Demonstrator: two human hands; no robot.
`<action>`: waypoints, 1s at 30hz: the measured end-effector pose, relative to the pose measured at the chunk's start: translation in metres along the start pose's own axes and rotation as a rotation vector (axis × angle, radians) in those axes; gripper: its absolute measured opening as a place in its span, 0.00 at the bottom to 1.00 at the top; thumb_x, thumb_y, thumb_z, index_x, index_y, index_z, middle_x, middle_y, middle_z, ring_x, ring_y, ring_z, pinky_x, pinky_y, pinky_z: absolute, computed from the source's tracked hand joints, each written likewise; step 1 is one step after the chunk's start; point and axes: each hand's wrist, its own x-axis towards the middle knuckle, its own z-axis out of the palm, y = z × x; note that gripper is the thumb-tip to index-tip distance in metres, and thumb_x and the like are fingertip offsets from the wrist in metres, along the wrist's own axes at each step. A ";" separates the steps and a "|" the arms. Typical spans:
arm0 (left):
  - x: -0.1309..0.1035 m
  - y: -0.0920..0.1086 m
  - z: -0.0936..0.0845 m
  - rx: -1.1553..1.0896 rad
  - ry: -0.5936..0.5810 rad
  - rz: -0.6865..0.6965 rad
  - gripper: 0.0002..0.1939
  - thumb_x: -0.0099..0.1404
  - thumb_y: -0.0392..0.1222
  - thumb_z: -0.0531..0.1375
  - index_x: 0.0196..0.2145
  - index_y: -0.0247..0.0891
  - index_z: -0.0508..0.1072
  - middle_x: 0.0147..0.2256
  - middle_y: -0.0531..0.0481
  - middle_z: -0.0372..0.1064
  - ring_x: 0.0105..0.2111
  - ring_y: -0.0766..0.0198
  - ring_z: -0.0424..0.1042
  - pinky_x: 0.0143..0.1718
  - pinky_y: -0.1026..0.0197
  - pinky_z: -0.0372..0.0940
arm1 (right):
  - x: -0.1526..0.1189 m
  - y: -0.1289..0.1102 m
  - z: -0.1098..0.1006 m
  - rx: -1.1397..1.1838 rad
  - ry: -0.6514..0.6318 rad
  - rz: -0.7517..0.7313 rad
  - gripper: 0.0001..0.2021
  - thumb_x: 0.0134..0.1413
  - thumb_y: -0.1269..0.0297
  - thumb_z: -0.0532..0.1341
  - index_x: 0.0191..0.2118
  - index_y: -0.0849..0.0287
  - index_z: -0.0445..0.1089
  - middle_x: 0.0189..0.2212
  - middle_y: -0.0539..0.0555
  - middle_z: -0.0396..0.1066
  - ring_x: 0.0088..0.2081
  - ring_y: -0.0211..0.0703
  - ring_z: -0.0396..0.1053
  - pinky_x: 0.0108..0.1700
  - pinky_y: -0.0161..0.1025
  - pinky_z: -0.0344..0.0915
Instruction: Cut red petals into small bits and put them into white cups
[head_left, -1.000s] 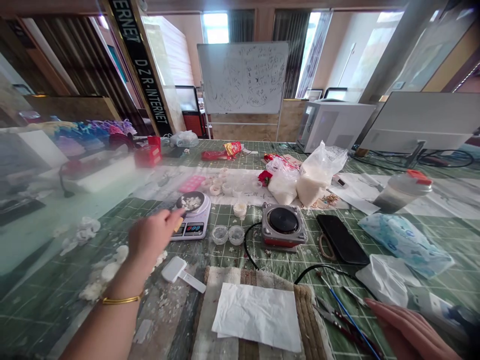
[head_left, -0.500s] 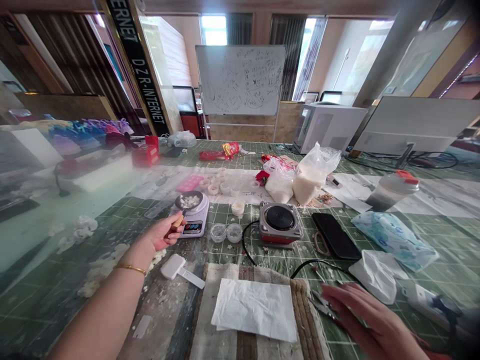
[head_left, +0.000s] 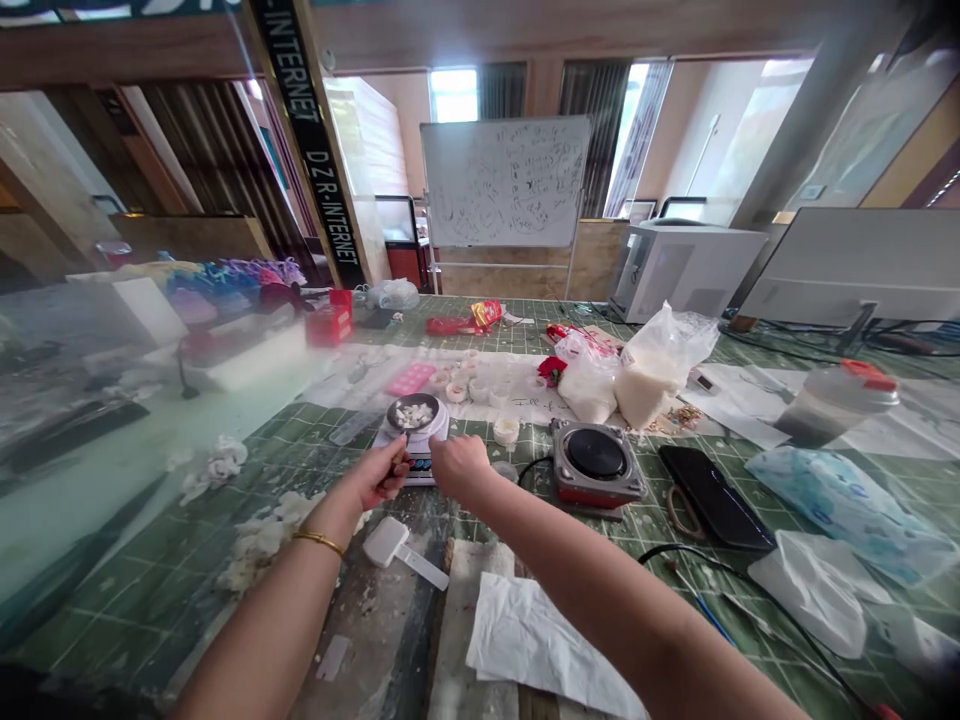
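Note:
A small dark frying pan (head_left: pixel 424 424) with white chunks in it sits on the white kitchen scale (head_left: pixel 385 445). My left hand (head_left: pixel 380 474) is closed around the pan's handle, most of which is hidden by the fingers. At the scale's right front edge, beside the coloured buttons, is my right hand (head_left: pixel 463 466), fingers curled; I see nothing in it, though its fingertips are partly hidden. Just right of that hand, a clear little cup (head_left: pixel 505 482) is partly covered. A white scoop (head_left: pixel 388 541) lies nearer, below my left hand.
Right of the scale stands a small hot plate (head_left: pixel 595 455) with a black cable. A phone (head_left: pixel 712 497), a tissue pack (head_left: pixel 847 505) and bags of white granules (head_left: pixel 651 375) lie beyond. White paper (head_left: pixel 536 635) rests on a striped mat in front; white lumps (head_left: pixel 262 540) lie left.
My right hand has moved from the right front, by the metal tools, to the scale's front. My left hand still grips the pan handle. The view has shifted left and up.

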 end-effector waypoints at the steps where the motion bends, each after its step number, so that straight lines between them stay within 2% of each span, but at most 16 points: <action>1: 0.001 0.000 0.000 0.000 0.003 0.002 0.23 0.53 0.60 0.59 0.24 0.38 0.59 0.14 0.63 0.48 0.10 0.78 0.44 0.12 0.71 0.34 | 0.008 0.000 0.005 -0.002 0.001 0.015 0.15 0.59 0.59 0.55 0.48 0.62 0.64 0.41 0.54 0.69 0.39 0.41 0.69 0.40 0.44 0.68; 5: 0.002 0.000 -0.002 -0.007 0.014 0.004 0.24 0.49 0.63 0.60 0.24 0.38 0.59 0.13 0.63 0.49 0.09 0.78 0.44 0.12 0.71 0.33 | 0.028 0.001 0.018 -0.009 0.019 0.042 0.16 0.59 0.59 0.56 0.50 0.61 0.63 0.44 0.55 0.67 0.41 0.42 0.68 0.43 0.46 0.68; 12: -0.005 0.004 -0.007 -0.031 -0.012 0.011 0.27 0.43 0.63 0.64 0.26 0.37 0.60 0.13 0.65 0.50 0.09 0.80 0.44 0.12 0.73 0.33 | 0.044 0.001 0.027 -0.017 -0.012 0.047 0.16 0.59 0.59 0.56 0.50 0.61 0.64 0.46 0.56 0.67 0.43 0.44 0.68 0.45 0.48 0.66; 16: -0.011 0.014 -0.013 -0.057 -0.052 0.058 0.25 0.47 0.61 0.63 0.27 0.36 0.60 0.13 0.65 0.49 0.09 0.80 0.44 0.12 0.74 0.34 | 0.049 0.001 0.029 -0.019 -0.037 0.061 0.15 0.59 0.59 0.56 0.49 0.61 0.64 0.46 0.56 0.67 0.43 0.43 0.68 0.45 0.48 0.66; 21: -0.026 0.034 -0.017 -0.071 -0.104 0.114 0.20 0.57 0.56 0.59 0.27 0.36 0.61 0.14 0.63 0.49 0.10 0.80 0.44 0.11 0.74 0.36 | 0.050 0.001 0.030 -0.008 -0.063 0.058 0.16 0.58 0.59 0.56 0.50 0.61 0.64 0.47 0.56 0.66 0.44 0.44 0.67 0.46 0.49 0.66; 26: -0.044 0.055 -0.023 -0.052 -0.075 0.143 0.17 0.62 0.53 0.55 0.26 0.36 0.60 0.14 0.63 0.48 0.09 0.79 0.43 0.10 0.75 0.37 | 0.046 0.003 0.029 0.019 -0.070 0.055 0.17 0.58 0.59 0.56 0.51 0.60 0.63 0.48 0.56 0.66 0.45 0.45 0.67 0.46 0.49 0.66; 30: -0.060 0.065 -0.025 -0.017 -0.045 0.178 0.17 0.63 0.51 0.55 0.26 0.35 0.61 0.14 0.62 0.49 0.09 0.79 0.43 0.09 0.75 0.37 | 0.041 0.003 0.021 0.074 -0.061 0.050 0.17 0.58 0.59 0.56 0.51 0.60 0.63 0.48 0.57 0.65 0.46 0.46 0.66 0.47 0.50 0.65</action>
